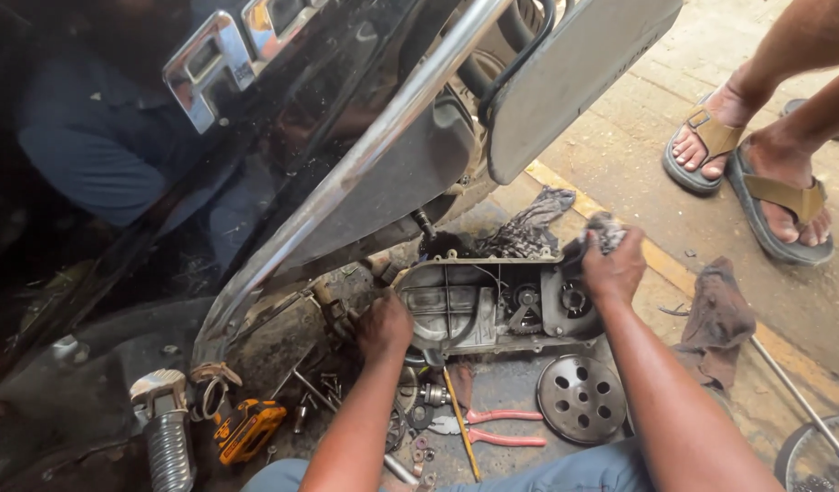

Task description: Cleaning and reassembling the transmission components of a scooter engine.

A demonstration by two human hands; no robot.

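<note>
His right hand is clenched around a grey rag, pressed to the open engine casing; the left hand grips the casing's opposite end, fingers curled.

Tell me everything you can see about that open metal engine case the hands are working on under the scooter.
The engine case is a grey cast-metal housing, open with its cover off, lying low beside the black scooter body. Inside show ribs, a small gear and a round bearing seat, all grimy and oily. The left hand rests on its left end; the right hand presses a dirty rag at its right end. A perforated round clutch bell lies on the ground just below.
</note>
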